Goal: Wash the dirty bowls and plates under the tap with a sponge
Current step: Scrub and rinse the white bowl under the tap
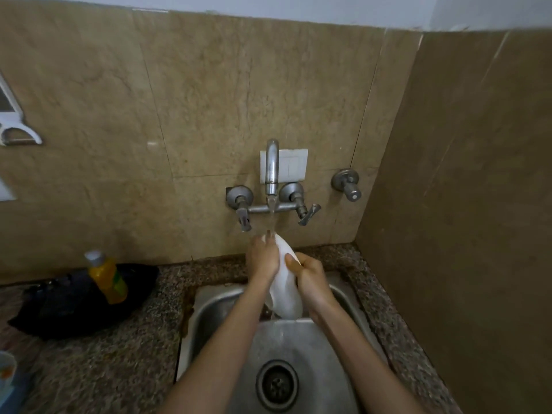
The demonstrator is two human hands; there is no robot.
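My left hand point(263, 259) hooks over the top rim of the plate point(285, 291); my right hand point(312, 280) pinches its 3 o'clock edge. It stands on edge under the tap point(272, 168), at 12 o'clock from the drain point(277, 385). I judge it stiff, wet, slippery and breakable, so keep 2 hands on the rim.

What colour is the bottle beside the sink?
The bottle is yellow, with a green label and a silvery cap; the head view shows it.

The plate point(286, 286) is plain white, the sink point(301, 342) grey steel, the tabletop point(113, 363) speckled brown and grey, the wall tiles point(209, 100) veined beige. At left, the bottle point(109, 279) is yellow with a green label, the cloth point(59, 312) black.
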